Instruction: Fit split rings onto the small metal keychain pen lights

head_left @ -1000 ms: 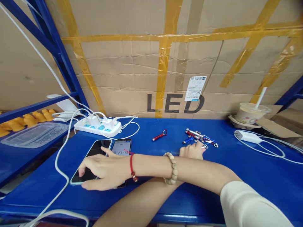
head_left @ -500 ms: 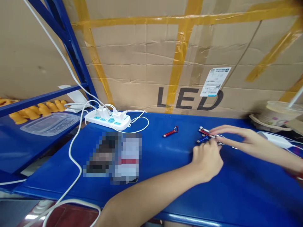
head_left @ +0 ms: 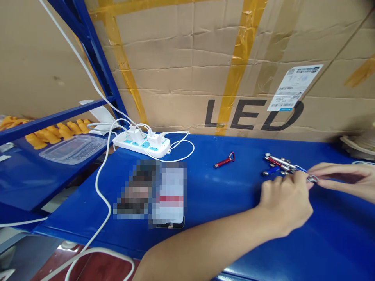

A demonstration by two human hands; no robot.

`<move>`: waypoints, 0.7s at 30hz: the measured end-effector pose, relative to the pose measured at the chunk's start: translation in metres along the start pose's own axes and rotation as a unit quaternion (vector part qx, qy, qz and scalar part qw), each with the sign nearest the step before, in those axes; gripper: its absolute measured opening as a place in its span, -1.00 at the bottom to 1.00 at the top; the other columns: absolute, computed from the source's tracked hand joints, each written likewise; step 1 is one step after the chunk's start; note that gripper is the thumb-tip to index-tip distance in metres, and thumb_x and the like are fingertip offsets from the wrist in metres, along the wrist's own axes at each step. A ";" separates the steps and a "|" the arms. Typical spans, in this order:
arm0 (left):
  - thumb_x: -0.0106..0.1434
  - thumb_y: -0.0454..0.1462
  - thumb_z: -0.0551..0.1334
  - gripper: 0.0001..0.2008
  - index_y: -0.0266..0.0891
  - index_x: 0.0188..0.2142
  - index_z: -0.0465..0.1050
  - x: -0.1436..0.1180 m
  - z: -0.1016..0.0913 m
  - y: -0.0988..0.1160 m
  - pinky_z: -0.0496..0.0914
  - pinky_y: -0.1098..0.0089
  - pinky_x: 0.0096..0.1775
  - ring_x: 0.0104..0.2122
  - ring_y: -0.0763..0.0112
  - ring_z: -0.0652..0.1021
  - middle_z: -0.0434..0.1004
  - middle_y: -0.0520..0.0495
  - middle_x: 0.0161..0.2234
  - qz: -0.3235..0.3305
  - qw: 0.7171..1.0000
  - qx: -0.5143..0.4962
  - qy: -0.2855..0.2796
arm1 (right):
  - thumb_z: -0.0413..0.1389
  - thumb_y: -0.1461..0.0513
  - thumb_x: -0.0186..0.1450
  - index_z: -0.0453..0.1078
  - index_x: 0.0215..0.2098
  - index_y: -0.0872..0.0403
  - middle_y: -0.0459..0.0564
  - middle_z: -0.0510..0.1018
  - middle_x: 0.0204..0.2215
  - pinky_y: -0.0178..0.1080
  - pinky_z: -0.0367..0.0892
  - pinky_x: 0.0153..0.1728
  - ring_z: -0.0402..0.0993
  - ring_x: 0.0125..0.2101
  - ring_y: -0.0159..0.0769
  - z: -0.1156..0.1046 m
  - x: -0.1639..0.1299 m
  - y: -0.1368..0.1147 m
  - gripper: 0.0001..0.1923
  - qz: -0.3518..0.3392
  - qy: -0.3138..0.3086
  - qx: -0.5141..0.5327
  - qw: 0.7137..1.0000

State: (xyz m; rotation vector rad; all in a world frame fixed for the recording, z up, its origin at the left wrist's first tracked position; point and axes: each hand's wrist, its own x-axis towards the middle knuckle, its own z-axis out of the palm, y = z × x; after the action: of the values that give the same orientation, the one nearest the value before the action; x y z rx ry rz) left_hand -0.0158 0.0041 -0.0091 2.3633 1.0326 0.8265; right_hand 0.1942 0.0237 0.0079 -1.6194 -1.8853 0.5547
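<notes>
Head view: the left hand (head_left: pixel 285 205) is seen from the back, its bare forearm stretched diagonally across the blue shelf top (head_left: pixel 222 195), knuckles raised and fingers curled down toward a small metal ring (head_left: pixel 312 178). The right hand (head_left: pixel 347 180) is brought in from the right edge, fingers extended flat and pointed leftward, their tips meeting the left fingertips at the ring. The two hands are thus held together, both pinched on the ring; how firmly it is gripped cannot be told.

Just beyond the left knuckles a small pile of keychain lights (head_left: pixel 278 164) is laid on the shelf top: slim silver, red and blue barrels with clips, joined to the ring by a thin blue loop. A single red keychain light (head_left: pixel 224 160) is set apart, farther to the left of the hands.

Well left of the hands a clear plastic tray (head_left: pixel 73 148) is placed on the neighbouring shelf; nothing can be made out inside it, and a row of orange pieces (head_left: pixel 55 132) is lined up behind it. At the right edge, behind the right hand, the rim of a cup (head_left: pixel 359 142) is partly shown, its contents hidden.

Left of the forearm two phones (head_left: pixel 155 193) are laid side by side, blurred out. Beyond them a white power strip (head_left: pixel 142 142) with chargers and white cables is placed against a cardboard box (head_left: pixel 205 58) printed LED.
</notes>
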 end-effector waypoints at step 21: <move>0.32 -0.26 -0.09 -0.79 -0.29 -0.12 0.17 0.004 -0.003 -0.001 0.40 0.23 -0.31 -0.31 0.16 0.54 0.49 -0.14 -0.21 -0.010 0.998 -0.029 -0.052 | 0.22 -0.02 -0.03 0.45 -0.74 0.04 0.06 0.41 -0.66 -0.30 0.28 -0.60 0.35 -0.63 -0.34 -0.001 0.020 -0.011 -0.67 -0.109 -0.123 0.051 0.985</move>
State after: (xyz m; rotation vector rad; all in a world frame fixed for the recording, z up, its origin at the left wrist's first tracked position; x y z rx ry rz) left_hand -0.0163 0.0086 -0.0064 2.3178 0.9760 0.7097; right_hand 0.1847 0.0412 0.0189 -1.3077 -2.1420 0.7715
